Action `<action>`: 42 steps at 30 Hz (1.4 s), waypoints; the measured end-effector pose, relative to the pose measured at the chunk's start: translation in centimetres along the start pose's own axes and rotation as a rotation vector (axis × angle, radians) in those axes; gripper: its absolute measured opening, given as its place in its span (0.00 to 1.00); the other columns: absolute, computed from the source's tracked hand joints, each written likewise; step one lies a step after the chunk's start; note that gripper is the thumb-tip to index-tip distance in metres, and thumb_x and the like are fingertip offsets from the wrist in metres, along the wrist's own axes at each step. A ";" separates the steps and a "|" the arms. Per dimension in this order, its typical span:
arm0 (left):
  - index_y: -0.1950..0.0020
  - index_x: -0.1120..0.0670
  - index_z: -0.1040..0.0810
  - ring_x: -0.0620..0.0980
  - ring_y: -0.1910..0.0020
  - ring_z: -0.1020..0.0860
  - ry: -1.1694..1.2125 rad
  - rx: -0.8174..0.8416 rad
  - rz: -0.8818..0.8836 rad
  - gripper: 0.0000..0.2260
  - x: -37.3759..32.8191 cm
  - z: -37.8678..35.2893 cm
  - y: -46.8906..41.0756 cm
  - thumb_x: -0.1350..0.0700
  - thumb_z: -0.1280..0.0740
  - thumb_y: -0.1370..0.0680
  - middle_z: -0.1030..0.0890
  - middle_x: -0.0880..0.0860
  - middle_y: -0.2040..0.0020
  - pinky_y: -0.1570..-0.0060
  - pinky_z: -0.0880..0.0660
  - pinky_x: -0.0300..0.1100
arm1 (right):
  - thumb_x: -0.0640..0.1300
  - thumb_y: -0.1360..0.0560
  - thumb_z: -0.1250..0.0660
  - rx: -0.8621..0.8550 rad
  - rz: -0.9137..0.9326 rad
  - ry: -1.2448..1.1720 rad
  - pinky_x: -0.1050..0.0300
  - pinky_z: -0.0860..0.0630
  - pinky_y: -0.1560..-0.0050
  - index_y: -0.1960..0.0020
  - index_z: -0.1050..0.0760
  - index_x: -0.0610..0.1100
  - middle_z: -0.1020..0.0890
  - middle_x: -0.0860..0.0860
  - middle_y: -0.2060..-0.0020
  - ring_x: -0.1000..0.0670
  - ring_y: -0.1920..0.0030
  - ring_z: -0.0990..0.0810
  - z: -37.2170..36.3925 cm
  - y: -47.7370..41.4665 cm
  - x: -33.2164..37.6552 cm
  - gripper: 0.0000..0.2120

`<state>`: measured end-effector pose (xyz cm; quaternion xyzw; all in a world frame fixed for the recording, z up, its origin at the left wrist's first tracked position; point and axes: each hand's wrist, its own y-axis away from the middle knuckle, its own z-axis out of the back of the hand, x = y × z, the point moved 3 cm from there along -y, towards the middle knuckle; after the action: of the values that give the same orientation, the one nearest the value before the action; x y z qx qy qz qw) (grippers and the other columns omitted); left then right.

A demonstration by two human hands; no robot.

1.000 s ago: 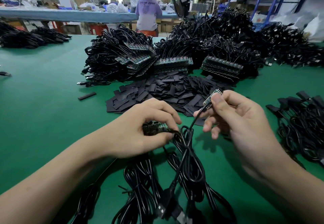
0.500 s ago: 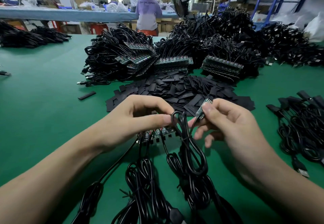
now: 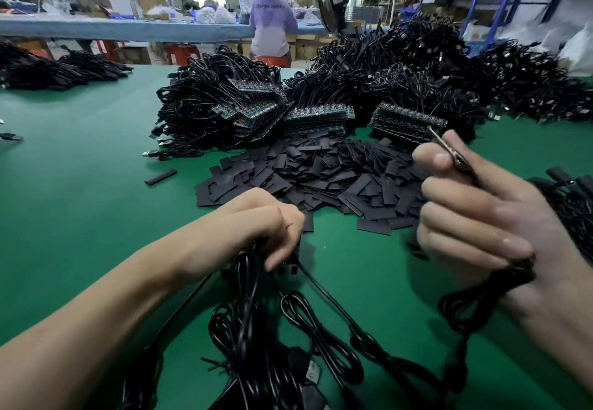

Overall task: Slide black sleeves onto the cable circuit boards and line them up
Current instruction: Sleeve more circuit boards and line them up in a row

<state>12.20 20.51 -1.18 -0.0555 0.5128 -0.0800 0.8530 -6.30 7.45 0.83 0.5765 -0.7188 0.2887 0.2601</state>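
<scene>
Right hand [image 3: 475,217] pinches one circuit board [image 3: 447,148] edge-on, thumb & forefinger, w/ its cable [image 3: 471,310] looping under the palm. Left hand [image 3: 269,233] curls round the cable bundle [image 3: 253,300]. Black sleeves [image 3: 321,178] lie just beyond it — free that hand, pick one, feed board in square.

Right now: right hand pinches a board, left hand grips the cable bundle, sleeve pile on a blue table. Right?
No: the head view shows a green table, not blue. Otherwise correct: the right hand pinches a board, left hand grips the cable bundle, sleeve pile on it.
</scene>
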 end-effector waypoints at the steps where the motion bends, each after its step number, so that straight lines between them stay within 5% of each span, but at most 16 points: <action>1: 0.74 0.50 0.27 0.57 0.67 0.31 -0.056 0.021 0.014 0.14 0.0 -0.1 0.1 0.53 0.42 0.28 0.30 0.52 0.72 0.62 0.34 0.52 | 0.49 0.13 0.40 0.029 -0.053 0.008 0.64 0.34 0.83 0.57 0.33 0.38 0.37 0.53 0.78 0.54 0.83 0.40 0.2 0.1 0.4 0.18; 5: 0.70 0.49 0.22 0.44 0.72 0.30 -0.218 0.057 0.066 0.15 -0.1 -0.5 0.1 0.56 0.39 0.24 0.27 0.47 0.74 0.69 0.33 0.41 | 0.57 0.22 0.30 -0.224 -0.257 0.702 0.69 0.39 0.81 0.59 0.30 0.45 0.37 0.55 0.79 0.56 0.84 0.41 1.8 0.6 0.7 0.19; 7: 0.64 0.48 0.19 0.44 0.72 0.28 -0.262 -0.051 0.085 0.12 0.3 -0.5 -0.2 0.52 0.36 0.21 0.25 0.47 0.72 0.70 0.31 0.42 | 0.58 0.23 0.31 -0.349 -0.326 0.978 0.68 0.42 0.80 0.63 0.28 0.49 0.35 0.53 0.79 0.55 0.82 0.41 2.4 0.6 -0.2 0.17; 11: 0.52 0.44 0.15 0.40 0.62 0.20 -0.508 -0.439 0.080 0.02 1.6 0.6 -0.9 0.49 0.28 0.22 0.19 0.41 0.61 0.58 0.24 0.41 | 0.61 0.20 0.37 -0.451 -0.247 1.328 0.58 0.39 0.70 0.65 0.29 0.51 0.32 0.55 0.75 0.53 0.75 0.36 2.9 -0.1 -2.0 0.19; 13: 0.44 0.40 0.15 0.42 0.55 0.21 -0.699 -0.423 0.137 0.10 2.2 0.6 -1.2 0.43 0.29 0.24 0.20 0.41 0.53 0.52 0.22 0.45 | 0.62 0.22 0.37 -0.470 -0.198 1.413 0.54 0.38 0.65 0.62 0.26 0.51 0.32 0.54 0.72 0.52 0.71 0.35 3.0 -0.3 -2.7 0.18; 15: 0.39 0.37 0.18 0.41 0.53 0.24 -0.802 -0.325 0.217 0.19 2.6 0.5 -1.5 0.33 0.33 0.27 0.23 0.39 0.50 0.50 0.23 0.45 | 0.60 0.22 0.35 -0.500 -0.141 1.434 0.52 0.37 0.63 0.59 0.24 0.52 0.32 0.54 0.72 0.52 0.70 0.34 3.1 -0.4 -3.1 0.14; 18: 0.45 0.37 0.16 0.38 0.53 0.27 -0.859 -0.285 0.239 0.23 2.7 0.1 -1.7 0.27 0.38 0.30 0.24 0.38 0.51 0.53 0.25 0.42 | 0.57 0.21 0.35 -0.529 -0.064 1.394 0.52 0.35 0.63 0.57 0.24 0.52 0.32 0.55 0.73 0.52 0.70 0.34 3.4 -0.5 -3.4 0.11; 23: 0.60 0.41 0.18 0.40 0.59 0.22 -0.771 -0.355 0.192 0.08 2.1 0.2 -1.6 0.40 0.26 0.28 0.19 0.42 0.59 0.55 0.22 0.47 | 0.56 0.20 0.36 -0.514 0.031 1.403 0.52 0.35 0.64 0.56 0.26 0.51 0.31 0.53 0.73 0.52 0.72 0.35 3.5 -0.3 -3.6 0.11; 27: 0.55 0.45 0.16 0.40 0.59 0.19 -0.609 -0.397 0.219 0.06 2.4 0.0 -1.6 0.53 0.21 0.27 0.16 0.40 0.61 0.53 0.21 0.46 | 0.56 0.19 0.37 -0.534 0.037 1.381 0.52 0.37 0.65 0.56 0.27 0.49 0.32 0.53 0.72 0.52 0.71 0.36 3.6 -0.2 -3.6 0.12; 35: 0.48 0.41 0.17 0.39 0.56 0.19 -0.803 -0.438 0.122 0.04 2.0 0.0 -1.3 0.49 0.26 0.23 0.16 0.39 0.57 0.54 0.21 0.45 | 0.57 0.22 0.34 -0.562 -0.004 1.318 0.54 0.39 0.64 0.55 0.21 0.47 0.34 0.56 0.73 0.53 0.71 0.37 3.3 -0.1 -3.6 0.14; 39: 0.50 0.44 0.16 0.41 0.62 0.18 -0.433 -0.547 0.027 0.07 1.5 0.4 -1.2 0.56 0.25 0.24 0.16 0.43 0.60 0.60 0.22 0.36 | 0.61 0.25 0.30 -0.525 0.030 1.286 0.47 0.28 0.61 0.52 0.20 0.48 0.19 0.49 0.68 0.54 0.67 0.27 2.7 -0.2 -3.8 0.16; 42: 0.49 0.46 0.17 0.47 0.62 0.16 -0.119 -0.431 0.018 0.07 1.2 -0.2 -1.2 0.58 0.25 0.23 0.15 0.50 0.59 0.59 0.21 0.39 | 0.68 0.30 0.33 -0.476 0.060 1.247 0.38 0.25 0.56 0.47 0.20 0.47 0.16 0.41 0.60 0.48 0.62 0.25 2.2 -0.2 -4.0 0.26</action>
<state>12.46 19.09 -2.07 -0.2366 0.4671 0.0427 0.8509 -5.44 8.56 -3.47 0.2081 -0.4938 0.4085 0.7389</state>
